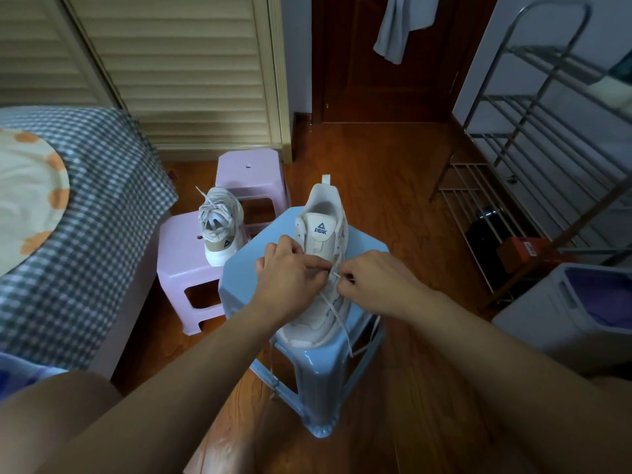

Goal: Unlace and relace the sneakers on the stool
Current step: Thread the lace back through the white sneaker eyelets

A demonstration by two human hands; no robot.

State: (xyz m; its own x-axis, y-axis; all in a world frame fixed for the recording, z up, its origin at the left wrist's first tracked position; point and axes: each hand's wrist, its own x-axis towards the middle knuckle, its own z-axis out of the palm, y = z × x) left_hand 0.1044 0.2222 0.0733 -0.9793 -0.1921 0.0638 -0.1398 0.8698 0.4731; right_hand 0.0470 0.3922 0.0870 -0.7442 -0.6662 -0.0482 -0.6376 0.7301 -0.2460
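Observation:
A white sneaker [323, 213] lies on the blue stool [239, 289], heel away from me and toe toward me. My left hand [289, 268] rests on its left side, fingers pinched at the eyelets over the tongue. My right hand [372, 277] pinches the tip of the white lace [337, 276] close to the same eyelets. The rest of the lace [345, 333] trails loose over the stool's front edge. The second sneaker [220, 224], fully laced, stands on a pink stool [181, 261] to the left.
Another pink stool [246, 172] stands behind the first. A bed with a checked cover [85, 206] fills the left. A metal rack [533, 165] and a grey bin [581, 302] stand at the right. My knees are below, over the wooden floor.

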